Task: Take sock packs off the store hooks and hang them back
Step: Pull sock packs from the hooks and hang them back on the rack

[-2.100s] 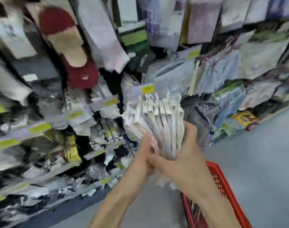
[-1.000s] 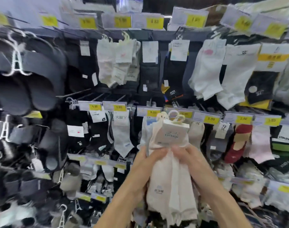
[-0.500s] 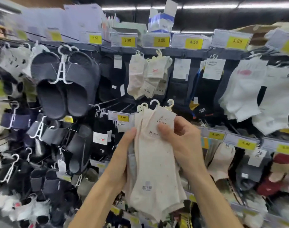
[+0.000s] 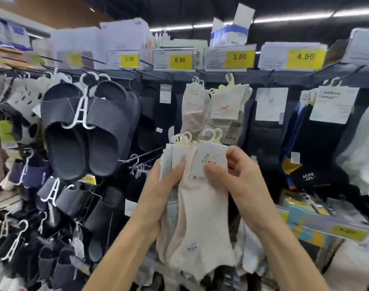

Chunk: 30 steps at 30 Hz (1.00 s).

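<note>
Socks (image 4: 197, 211), cream, bunched in both hands before the rack (image 4: 263, 80), off any hook. Left hand (image 4: 158, 198) fingers clamped on the bunch; right hand (image 4: 240, 181) pinching the front label.

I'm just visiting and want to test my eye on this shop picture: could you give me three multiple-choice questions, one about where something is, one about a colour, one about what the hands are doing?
1. Where do the dark slippers hang relative to the held sock packs?
A. To their left
B. To their right
C. Directly below them

2. What colour are the price patches, such as the 6.80 tag?
A. Red
B. Yellow
C. Green

3. What is the state of the held sock packs?
A. Hanging on a hook
B. Lying in a basket
C. Gripped by both the left hand and right hand

Answers: 1 A, the slippers are on the left of the frame. 2 B, the patches are yellow. 3 C, both hands' fingers press on the packs, whose loops sit free.
</note>
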Tool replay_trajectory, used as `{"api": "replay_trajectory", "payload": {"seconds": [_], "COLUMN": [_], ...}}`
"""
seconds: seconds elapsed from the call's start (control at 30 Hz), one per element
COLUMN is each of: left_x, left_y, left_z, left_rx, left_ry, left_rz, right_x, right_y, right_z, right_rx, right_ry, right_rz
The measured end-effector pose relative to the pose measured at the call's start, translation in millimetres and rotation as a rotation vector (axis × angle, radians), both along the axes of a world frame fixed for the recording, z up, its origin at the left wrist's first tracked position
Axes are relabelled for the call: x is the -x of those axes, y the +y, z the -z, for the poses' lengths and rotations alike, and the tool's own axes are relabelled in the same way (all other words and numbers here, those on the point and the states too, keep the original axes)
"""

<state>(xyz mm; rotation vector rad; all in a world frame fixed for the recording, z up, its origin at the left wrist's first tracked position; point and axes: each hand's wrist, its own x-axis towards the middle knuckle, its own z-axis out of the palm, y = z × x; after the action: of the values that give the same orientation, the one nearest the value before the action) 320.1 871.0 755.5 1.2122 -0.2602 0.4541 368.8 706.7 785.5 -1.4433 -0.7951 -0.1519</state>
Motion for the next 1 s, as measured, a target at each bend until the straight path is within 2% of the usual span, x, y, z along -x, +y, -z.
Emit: {"api": "replay_trajectory", "payload": {"seconds": [0.13, 0.23, 0.47, 0.57, 0.7, 0.87, 1.0], "left_x": [-37.7, -55.0, -90.6, -110.8, -133.7, -153.7, -160.8], "left_y": [27.6, 56.6, 104.1, 112.9, 123.2, 126.5, 131.1], "left_z": [-12.3, -18.8, -37.7, -42.3, -45.5, -54.6, -54.8], "left_rx": [-0.014, 0.014, 0.037, 0.024, -0.009, 0.001, 0.029], "left_ry": [-0.016, 0.009, 0.029, 0.031, 0.007, -0.007, 0.008], "left_rz": [-0.062, -0.052, 0.142, 0.224, 0.291, 0.287, 0.398], "right_x": [-47.2, -89.3, -166.9, -192.0, -219.5, -233.2, -236.9], "right_y": [19.0, 36.4, 99.1, 123.1, 141.3, 144.8, 141.8], "right_z": [-18.6, -36.7, -87.3, -105.8, -117.3, -111.7, -109.6], "right_rx": [-0.067, -0.093, 0.065, 0.144, 0.138, 0.242, 0.282], "right_ry": [0.074, 0.037, -0.193, -0.229, -0.262, -0.305, -0.280], "right_rz": [-0.028, 0.120, 0.455, 0.569, 0.593, 0.583, 0.617]}}
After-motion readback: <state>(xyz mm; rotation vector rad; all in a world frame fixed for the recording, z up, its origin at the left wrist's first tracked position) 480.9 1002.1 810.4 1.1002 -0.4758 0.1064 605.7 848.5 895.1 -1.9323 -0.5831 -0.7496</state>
